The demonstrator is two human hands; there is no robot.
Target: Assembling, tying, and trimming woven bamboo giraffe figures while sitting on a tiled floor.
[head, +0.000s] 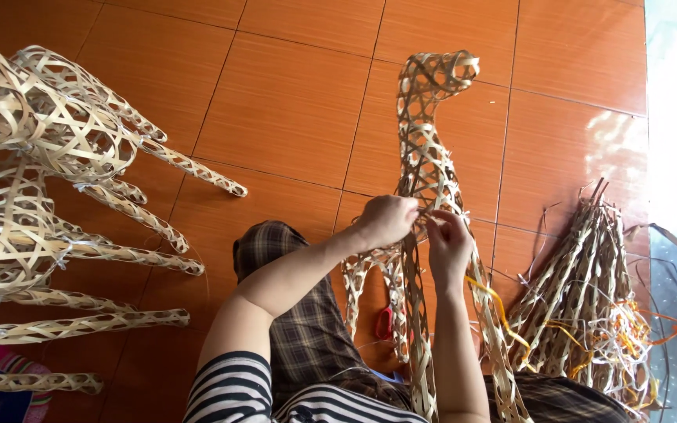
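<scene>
My left hand and right hand both pinch strips on the woven bamboo figure, which lies on the tiled floor, its long neck running straight away from my hands, left hand nearer its edge.

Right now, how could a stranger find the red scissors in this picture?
Start at the tall woven bamboo figure lying on the orange tiled floor, which both hands grip. Follow it down toward the person's checked trousers. The red scissors lie on the floor between its woven legs, the only red thing among pale strips.
</scene>
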